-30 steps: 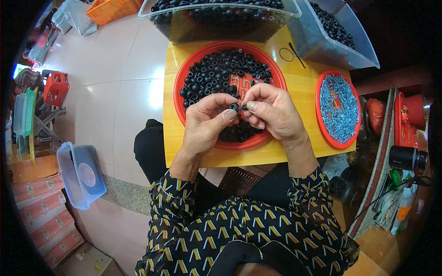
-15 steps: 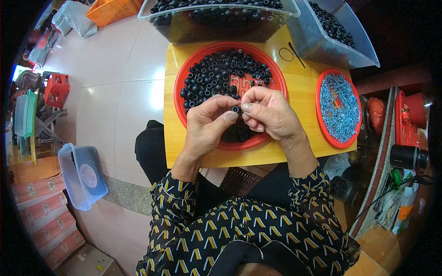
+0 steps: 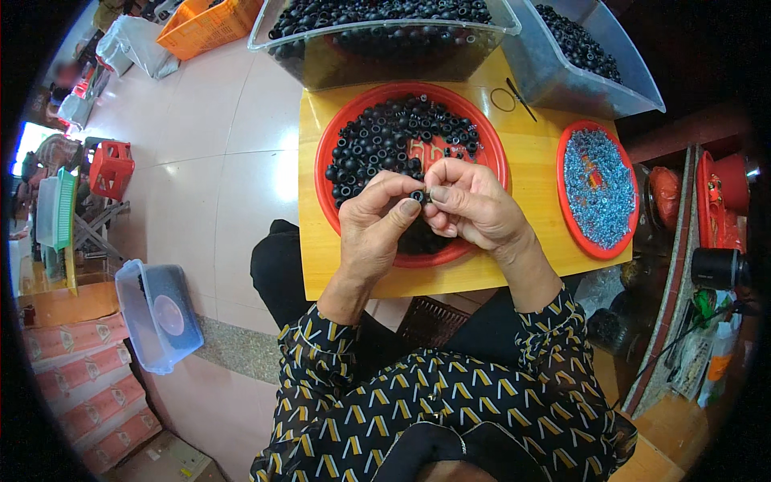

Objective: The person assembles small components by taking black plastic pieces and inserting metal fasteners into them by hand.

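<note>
Over the large red tray (image 3: 324, 177), the left hand (image 3: 371, 229) pinches 1 black ring-shaped piece (image 3: 417, 196) between thumb and forefinger. Just right, the right hand (image 3: 475, 202) has thumb and forefinger pressed together; I cannot tell what they hold. Blue pieces (image 3: 598, 217) lie in a smaller red tray (image 3: 598, 254) farther right.

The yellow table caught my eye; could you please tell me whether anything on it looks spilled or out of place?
Nothing clearly looks spilled. Slightly odd: a thin ring and a slim dark stick lie loose on the table, outside the large red tray and smaller red tray.
</note>
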Demonstrator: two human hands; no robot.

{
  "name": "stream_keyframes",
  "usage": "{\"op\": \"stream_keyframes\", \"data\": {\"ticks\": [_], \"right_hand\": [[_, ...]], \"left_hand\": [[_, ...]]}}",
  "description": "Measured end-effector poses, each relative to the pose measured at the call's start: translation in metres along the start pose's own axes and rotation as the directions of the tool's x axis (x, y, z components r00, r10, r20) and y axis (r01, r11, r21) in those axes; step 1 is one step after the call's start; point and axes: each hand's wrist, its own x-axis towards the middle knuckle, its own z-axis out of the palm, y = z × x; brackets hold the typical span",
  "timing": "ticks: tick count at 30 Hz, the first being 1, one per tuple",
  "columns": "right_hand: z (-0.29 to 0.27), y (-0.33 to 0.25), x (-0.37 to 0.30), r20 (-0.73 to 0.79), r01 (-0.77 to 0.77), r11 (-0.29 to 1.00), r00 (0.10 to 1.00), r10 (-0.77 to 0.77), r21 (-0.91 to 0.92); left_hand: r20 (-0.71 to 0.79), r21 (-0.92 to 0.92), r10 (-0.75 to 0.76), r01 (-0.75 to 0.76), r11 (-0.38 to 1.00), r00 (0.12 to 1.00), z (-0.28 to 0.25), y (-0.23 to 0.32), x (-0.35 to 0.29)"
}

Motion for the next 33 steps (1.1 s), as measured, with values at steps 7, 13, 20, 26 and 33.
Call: {"op": "stream_keyframes", "data": {"ticks": [7, 13, 20, 26, 33], "right_hand": [[0.0047, 0.0012, 0.0008, -0.031, 0.106, 0.98, 0.993, -0.112, -0.17], [0.0006, -0.0031, -0.0019, -0.06, 0.047, 0.999, 0.997, -0.048, -0.008], [0.0026, -0.0023, -0.0013, -0.042, 0.033, 0.997, 0.998, -0.036, -0.066], [0.0045, -0.003, -0.002, -0.084, 0.07, 0.979, 0.993, -0.087, -0.189], [0.0073, -0.0055, -0.003, -0.128, 0.06, 0.971, 0.988, -0.092, -0.233]], "left_hand": [[-0.033, -0.036, -0.023, 0.022, 0.999, 0.999, -0.002, -0.003, -0.0009], [0.012, -0.376, -0.199, 0.189, 0.907, 0.98, -0.0019, -0.0047, -0.001], [0.034, -0.393, -0.178, 0.177, 0.902, 0.983, -0.0015, -0.004, -0.0015], [0.013, -0.3, -0.149, 0.146, 0.943, 0.989, -0.0011, -0.0035, -0.0014], [-0.023, -0.193, -0.13, 0.123, 0.973, 0.991, -0.0003, -0.0033, -0.0027]]}}
